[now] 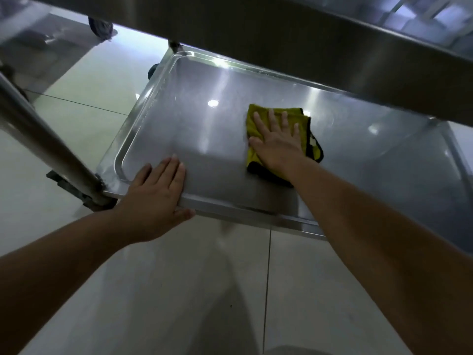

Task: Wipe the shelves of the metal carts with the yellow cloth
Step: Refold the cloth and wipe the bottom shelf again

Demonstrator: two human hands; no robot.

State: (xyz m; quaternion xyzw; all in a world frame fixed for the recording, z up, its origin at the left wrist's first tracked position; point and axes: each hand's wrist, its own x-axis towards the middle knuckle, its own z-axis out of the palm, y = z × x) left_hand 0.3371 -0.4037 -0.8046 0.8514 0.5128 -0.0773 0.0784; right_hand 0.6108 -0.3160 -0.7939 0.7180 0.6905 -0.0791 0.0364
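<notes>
My flat, open right hand presses the folded yellow cloth onto the rimmed steel lower shelf to wipe, while my open left hand braces its near edge.

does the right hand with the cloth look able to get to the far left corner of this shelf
Probably yes. The right hand presses the yellow cloth flat on the lower shelf, and bare metal lies between it and that corner; the upper shelf overhangs only the far edge.

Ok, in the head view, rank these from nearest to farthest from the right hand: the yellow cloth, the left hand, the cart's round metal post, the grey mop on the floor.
From the right hand:
1. Yellow cloth with dark edging: directly under its flat palm.
2. Left hand: on the shelf's front-left rim.
3. Round metal post: at the front-left corner, beyond the left hand.
4. Grey mop: on the floor, far upper left.
</notes>
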